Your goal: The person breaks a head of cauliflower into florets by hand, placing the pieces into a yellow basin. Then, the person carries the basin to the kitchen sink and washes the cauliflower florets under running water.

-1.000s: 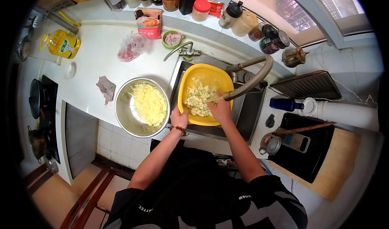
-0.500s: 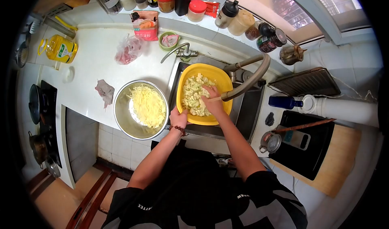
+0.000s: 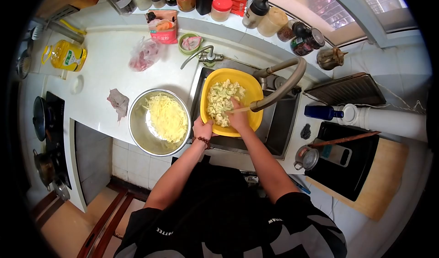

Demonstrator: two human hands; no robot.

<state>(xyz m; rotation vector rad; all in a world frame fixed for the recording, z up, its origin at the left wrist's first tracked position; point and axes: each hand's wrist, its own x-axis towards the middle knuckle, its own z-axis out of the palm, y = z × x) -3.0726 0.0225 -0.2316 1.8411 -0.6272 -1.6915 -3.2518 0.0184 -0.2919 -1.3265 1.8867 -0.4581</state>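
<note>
A yellow basin (image 3: 254,85) tilts over the sink, with pale cauliflower pieces (image 3: 221,95) gathered on its left side. My left hand (image 3: 202,128) is closed on the basin's near-left rim. Inside the basin, my right hand (image 3: 238,117) rests against the cauliflower with its fingers stretched out; the fingertips are partly hidden. From the curved grey faucet (image 3: 297,77), a stream of water falls by my right hand. A steel bowl (image 3: 137,137) of pale yellow shreds (image 3: 167,118) stands left of my left hand.
The steel sink (image 3: 280,132) lies under the basin, with a smaller tap (image 3: 199,57) behind. A bagged piece of meat (image 3: 145,56), a grey cloth (image 3: 119,103) and an oil bottle (image 3: 68,55) are on the left counter. A small metal pot (image 3: 306,158) stands right, beside a black tray (image 3: 361,175).
My right hand has drawn slightly towards me and lower in the basin, bunching the cauliflower to the left. The basin has shifted slightly, with my left hand still on its rim.
</note>
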